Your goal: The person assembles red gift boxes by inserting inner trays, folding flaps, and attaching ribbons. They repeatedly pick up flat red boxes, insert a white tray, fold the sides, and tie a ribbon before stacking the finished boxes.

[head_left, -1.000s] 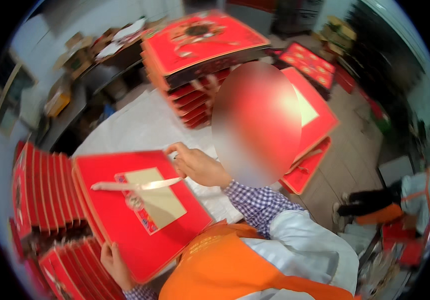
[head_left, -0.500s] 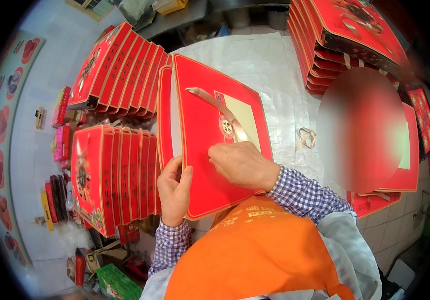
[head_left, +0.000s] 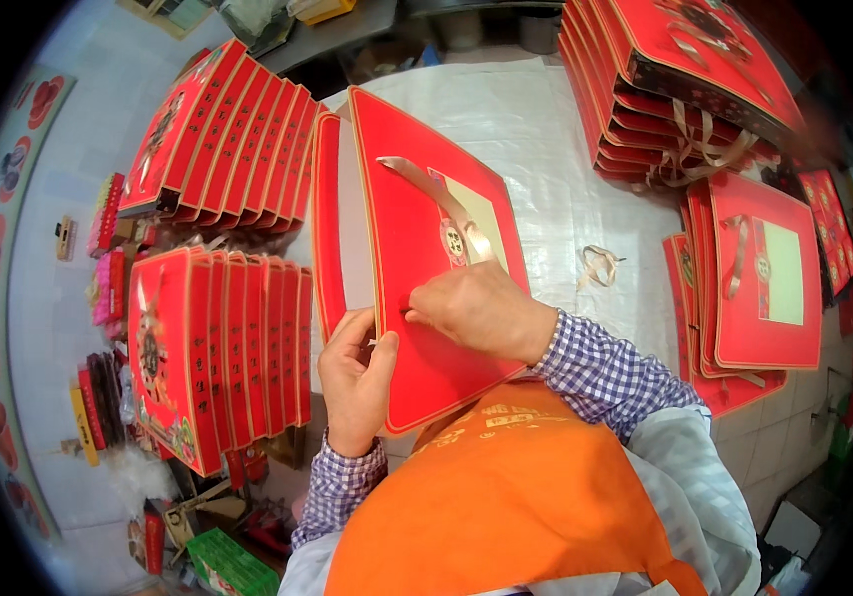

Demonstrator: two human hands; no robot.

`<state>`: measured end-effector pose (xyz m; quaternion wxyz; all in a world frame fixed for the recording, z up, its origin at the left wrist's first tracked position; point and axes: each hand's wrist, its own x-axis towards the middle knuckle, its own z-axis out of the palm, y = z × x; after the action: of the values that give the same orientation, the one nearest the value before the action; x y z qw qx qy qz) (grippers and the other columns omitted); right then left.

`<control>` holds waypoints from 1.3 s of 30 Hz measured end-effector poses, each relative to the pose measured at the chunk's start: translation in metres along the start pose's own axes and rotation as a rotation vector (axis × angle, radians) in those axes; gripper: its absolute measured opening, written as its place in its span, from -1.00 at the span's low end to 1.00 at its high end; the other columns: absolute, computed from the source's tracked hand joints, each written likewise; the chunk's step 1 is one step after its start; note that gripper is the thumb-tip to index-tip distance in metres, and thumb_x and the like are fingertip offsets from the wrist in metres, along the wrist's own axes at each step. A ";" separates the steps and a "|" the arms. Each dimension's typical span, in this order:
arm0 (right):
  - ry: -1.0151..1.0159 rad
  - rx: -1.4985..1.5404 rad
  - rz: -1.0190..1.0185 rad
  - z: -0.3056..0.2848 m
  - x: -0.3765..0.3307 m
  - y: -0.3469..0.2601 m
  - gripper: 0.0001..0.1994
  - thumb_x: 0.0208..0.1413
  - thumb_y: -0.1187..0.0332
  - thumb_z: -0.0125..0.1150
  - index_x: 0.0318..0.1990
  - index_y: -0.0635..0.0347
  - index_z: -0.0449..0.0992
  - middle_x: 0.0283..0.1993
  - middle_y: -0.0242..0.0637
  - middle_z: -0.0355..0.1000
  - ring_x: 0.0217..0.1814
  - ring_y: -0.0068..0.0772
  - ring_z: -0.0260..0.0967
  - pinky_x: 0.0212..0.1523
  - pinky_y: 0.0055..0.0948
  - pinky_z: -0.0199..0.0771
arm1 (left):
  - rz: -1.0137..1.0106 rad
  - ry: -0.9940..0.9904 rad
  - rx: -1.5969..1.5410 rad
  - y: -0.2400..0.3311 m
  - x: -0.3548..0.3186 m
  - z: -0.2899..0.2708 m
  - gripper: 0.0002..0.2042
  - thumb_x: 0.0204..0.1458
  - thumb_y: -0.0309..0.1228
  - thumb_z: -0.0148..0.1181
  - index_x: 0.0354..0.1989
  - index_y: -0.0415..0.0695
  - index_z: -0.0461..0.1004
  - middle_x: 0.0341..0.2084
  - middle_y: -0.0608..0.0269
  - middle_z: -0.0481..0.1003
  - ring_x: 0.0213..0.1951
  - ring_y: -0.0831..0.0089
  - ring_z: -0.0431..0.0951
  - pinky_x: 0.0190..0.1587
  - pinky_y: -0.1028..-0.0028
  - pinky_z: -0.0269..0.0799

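In front of me stands a tilted red gift box [head_left: 436,368] with gold edging, its front panel parted from the panel behind. A beige ribbon [head_left: 425,189] crosses this panel beside a cream rectangle and a round emblem, running down toward my right hand. My left hand [head_left: 355,382] grips the panel's lower left edge, thumb in front and fingers in the gap. Across the panel's middle lies my right hand [head_left: 481,313], curled closed against the red face; whatever its fingertips pinch is hidden.
Rows of red boxes [head_left: 228,348] stand at left, with more boxes [head_left: 218,139] behind. Further stacked boxes [head_left: 685,109] rise at far right, above red panels [head_left: 764,278] with ribbons. A loose ribbon loop [head_left: 600,266] lies on the white sheet [head_left: 536,129].
The gap between the box panels looks wider. My right hand has shifted slightly up the panel, still closed. The blurred shape over the right-hand panels is gone, so they show clearly.
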<state>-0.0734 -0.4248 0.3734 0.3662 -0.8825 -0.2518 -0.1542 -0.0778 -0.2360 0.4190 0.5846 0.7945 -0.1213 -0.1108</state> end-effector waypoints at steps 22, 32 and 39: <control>-0.012 0.056 0.062 -0.019 -0.005 0.001 -0.93 -0.03 0.43 0.11 -0.47 0.22 0.40 -0.51 -0.14 0.43 -0.45 -0.06 0.44 -0.41 -0.12 0.40 | 0.124 -0.043 0.123 0.007 0.006 0.011 -0.76 0.09 -0.63 0.05 -0.06 -0.38 0.46 -0.27 0.21 0.42 -0.31 0.58 0.43 -0.28 0.60 0.38; -0.070 -0.043 -0.009 -0.032 0.000 0.003 -0.91 -0.10 0.46 0.15 -0.50 0.25 0.37 -0.55 -0.15 0.38 -0.48 -0.07 0.42 -0.43 -0.17 0.42 | 0.188 -0.066 0.247 0.016 0.006 0.013 -0.75 0.09 -0.61 0.04 -0.05 -0.37 0.47 -0.30 0.16 0.43 -0.31 0.52 0.46 -0.30 0.56 0.41; -0.168 -0.152 -0.055 -0.044 0.009 0.002 -0.89 -0.12 0.42 0.18 -0.53 0.26 0.41 -0.54 -0.16 0.43 -0.45 -0.11 0.48 -0.41 -0.19 0.47 | 0.214 -0.087 0.259 0.019 0.009 0.015 -0.74 0.08 -0.62 0.04 -0.05 -0.37 0.47 -0.32 0.13 0.43 -0.32 0.49 0.46 -0.31 0.56 0.41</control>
<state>-0.0689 -0.4551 0.4064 0.2713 -0.9103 -0.2935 -0.1082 -0.0753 -0.2581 0.4325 0.4799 0.8403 -0.2436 -0.0657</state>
